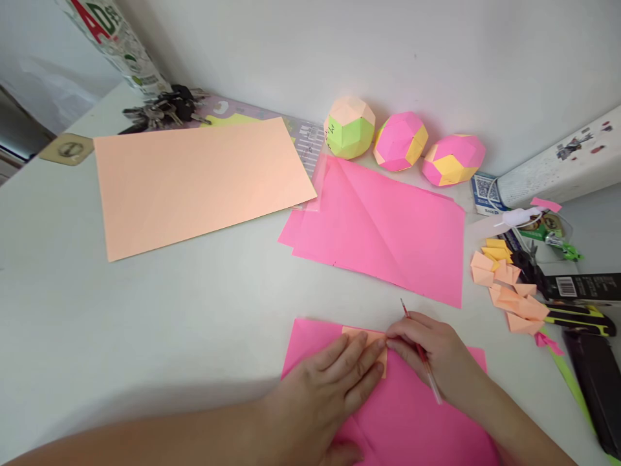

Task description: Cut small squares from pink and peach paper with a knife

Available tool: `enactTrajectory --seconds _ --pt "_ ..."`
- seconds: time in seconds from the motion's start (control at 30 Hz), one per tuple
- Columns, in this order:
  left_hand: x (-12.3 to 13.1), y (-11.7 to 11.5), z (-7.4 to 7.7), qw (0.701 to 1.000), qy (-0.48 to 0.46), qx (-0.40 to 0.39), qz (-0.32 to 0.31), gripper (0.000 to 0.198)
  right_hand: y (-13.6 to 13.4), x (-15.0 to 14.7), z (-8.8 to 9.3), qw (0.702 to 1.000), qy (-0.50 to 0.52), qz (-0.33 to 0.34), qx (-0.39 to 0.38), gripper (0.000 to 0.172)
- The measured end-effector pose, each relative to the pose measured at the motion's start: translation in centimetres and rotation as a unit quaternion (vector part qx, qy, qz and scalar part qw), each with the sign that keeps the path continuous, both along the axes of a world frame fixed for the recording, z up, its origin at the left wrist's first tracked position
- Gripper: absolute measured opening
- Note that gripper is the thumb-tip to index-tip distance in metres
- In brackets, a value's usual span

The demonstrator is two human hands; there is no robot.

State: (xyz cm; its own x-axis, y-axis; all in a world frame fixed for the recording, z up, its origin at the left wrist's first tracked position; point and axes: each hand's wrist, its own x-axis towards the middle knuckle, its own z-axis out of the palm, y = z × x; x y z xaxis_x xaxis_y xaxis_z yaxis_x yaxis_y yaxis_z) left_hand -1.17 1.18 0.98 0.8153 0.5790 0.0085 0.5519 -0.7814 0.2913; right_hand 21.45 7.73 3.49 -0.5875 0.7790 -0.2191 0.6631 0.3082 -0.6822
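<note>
My left hand lies flat with fingers stretched out, pressing a small peach paper piece onto a pink sheet at the near edge. My right hand is closed around a thin red pen, its fingers pinched at the right edge of the peach piece. The pen's lower end points toward me.
A large peach sheet lies at the left, pink sheets in the middle. Three folded paper balls stand by the wall. Keys sit at back left. Folded peach units, a utility knife and clutter lie at the right.
</note>
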Motion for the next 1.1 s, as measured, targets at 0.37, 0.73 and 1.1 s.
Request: enactTrajectory --seconds 0.37,0.73,1.1 --pt "0.1 0.0 0.1 1.0 0.003 -0.026 -0.004 0.081 0.0 0.0 0.0 1.0 0.006 0.001 0.008 0.019" --pt "0.1 0.0 0.2 0.999 0.006 -0.034 -0.008 0.079 0.1 -0.4 0.6 0.999 0.03 -0.04 -0.015 0.018" --pt "0.5 0.9 0.1 0.999 -0.038 0.03 -0.006 0.071 -0.9 -0.6 0.2 0.939 0.247 -0.206 -0.121 0.026"
